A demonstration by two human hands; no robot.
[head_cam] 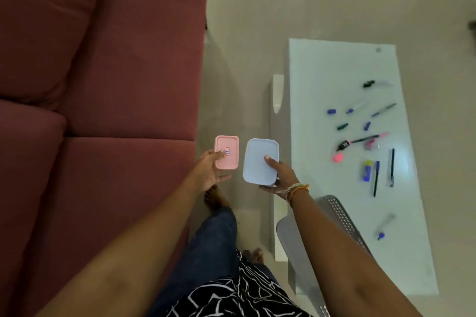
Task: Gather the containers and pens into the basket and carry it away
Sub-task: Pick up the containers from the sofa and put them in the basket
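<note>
1. The left hand point(210, 170) grips a pink container point(226, 152), just left of the blue container point(260, 161).
2. The right hand point(280, 179) grips the blue container.
3. Pens point(376, 179) lie on the surface point(334, 72) right of it; the basket point(342, 216) sits below.

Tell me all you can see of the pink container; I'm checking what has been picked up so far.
The pink container is small, rectangular with rounded corners, apparently plastic, with its lid on. The lid has a raised rim and a small label with red and blue print near its middle. It faces the camera, held in the air in the left hand, thumb on the lid beside the label, fingers beneath. It is beside the larger blue container, not touching it.
</note>
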